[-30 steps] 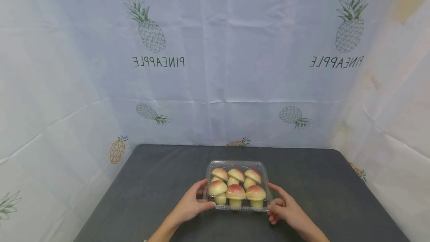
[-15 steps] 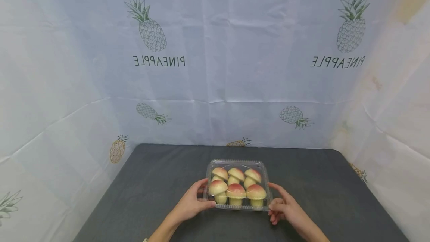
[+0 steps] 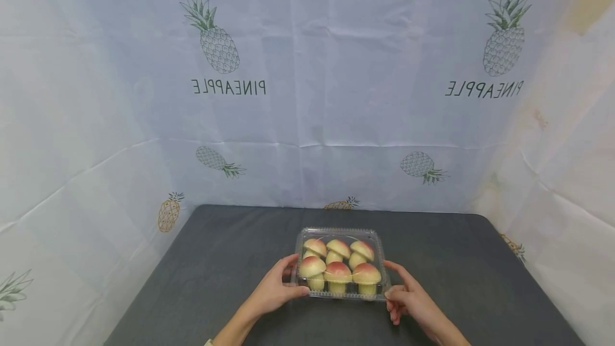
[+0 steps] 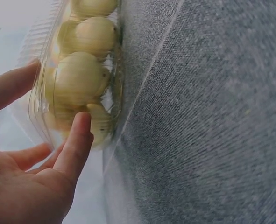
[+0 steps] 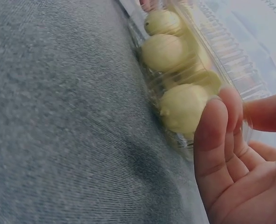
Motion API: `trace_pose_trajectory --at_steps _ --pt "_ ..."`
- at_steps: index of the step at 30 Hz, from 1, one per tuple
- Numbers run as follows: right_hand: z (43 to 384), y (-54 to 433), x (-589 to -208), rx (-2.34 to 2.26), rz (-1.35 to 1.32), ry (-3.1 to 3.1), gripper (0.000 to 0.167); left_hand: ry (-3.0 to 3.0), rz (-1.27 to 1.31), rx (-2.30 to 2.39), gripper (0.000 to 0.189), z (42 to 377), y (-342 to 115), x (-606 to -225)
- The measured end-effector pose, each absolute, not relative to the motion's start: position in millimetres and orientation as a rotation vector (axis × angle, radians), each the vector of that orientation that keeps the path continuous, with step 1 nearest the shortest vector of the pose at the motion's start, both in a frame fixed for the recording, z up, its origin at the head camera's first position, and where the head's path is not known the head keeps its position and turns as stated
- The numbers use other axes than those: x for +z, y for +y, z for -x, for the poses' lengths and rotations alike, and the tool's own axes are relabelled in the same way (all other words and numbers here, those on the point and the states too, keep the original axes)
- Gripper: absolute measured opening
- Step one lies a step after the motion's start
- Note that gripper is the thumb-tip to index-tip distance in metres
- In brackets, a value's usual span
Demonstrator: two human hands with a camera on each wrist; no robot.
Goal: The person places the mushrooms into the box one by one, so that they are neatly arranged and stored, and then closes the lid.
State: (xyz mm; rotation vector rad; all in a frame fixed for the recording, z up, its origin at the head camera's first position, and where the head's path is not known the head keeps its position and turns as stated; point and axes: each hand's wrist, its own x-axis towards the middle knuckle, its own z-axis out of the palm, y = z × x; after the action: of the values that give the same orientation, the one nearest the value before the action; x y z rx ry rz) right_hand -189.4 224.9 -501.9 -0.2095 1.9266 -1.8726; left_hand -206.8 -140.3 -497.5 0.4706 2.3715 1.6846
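A clear plastic clamshell box (image 3: 346,296) with its lid down is held between both hands over the dark table. Inside are several mushroom-shaped pieces (image 3: 338,270) with pale yellow stems and pink-red caps, set in two rows. My left hand (image 3: 275,288) grips the left side, thumb at the front corner. The left wrist view shows its fingertips against the box's ribbed wall (image 4: 40,100). At the opposite end my right hand (image 3: 415,302) pinches the front right corner, index finger stretched along the side, lower fingers curled. In the right wrist view its fingertips overlap a pale piece (image 5: 180,108).
A dark grey cloth-covered table (image 3: 240,239) runs back to a pale fabric backdrop (image 3: 346,111) printed with pineapples. Fabric walls also rise at the left and right of the table.
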Motion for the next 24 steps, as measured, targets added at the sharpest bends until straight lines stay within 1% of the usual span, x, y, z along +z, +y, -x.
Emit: trace_pose_trajectory --at_steps 24 --pt "187.9 223.0 -502.9 -1.896 0.166 1.966 0.08 2.407 -0.457 1.671 0.088 208.1 -137.8 -501.2"
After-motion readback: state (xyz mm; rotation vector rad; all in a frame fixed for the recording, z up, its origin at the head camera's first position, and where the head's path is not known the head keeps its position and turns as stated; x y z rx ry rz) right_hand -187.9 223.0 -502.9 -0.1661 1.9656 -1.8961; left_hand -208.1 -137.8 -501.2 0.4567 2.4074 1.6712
